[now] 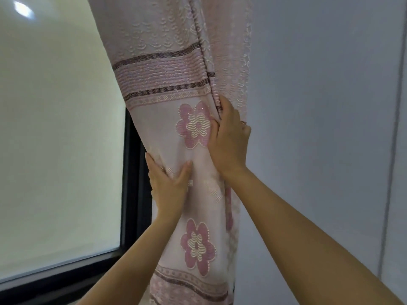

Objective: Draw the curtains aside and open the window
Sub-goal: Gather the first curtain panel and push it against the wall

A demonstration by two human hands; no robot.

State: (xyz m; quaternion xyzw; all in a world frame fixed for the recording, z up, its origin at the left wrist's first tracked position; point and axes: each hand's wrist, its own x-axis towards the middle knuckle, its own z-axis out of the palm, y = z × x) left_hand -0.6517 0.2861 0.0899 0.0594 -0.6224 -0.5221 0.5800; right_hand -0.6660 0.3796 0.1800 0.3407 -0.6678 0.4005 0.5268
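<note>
A pink curtain (167, 69) with dark stripes and embroidered flowers hangs bunched at the window's right side. My left hand (168, 186) grips its left edge, fingers behind the cloth and thumb in front. Higher up, my right hand (229, 142) clutches a fold beside a pink flower. The frosted window pane (57, 139) fills the left half of the view, bright and shut, inside a black frame (130, 183). No handle shows.
A plain grey-white wall (319, 106) lies to the right of the curtain, with a thin vertical seam or strip (394, 128) near the right edge. A lamp's reflection (23, 9) glows at the pane's upper left corner.
</note>
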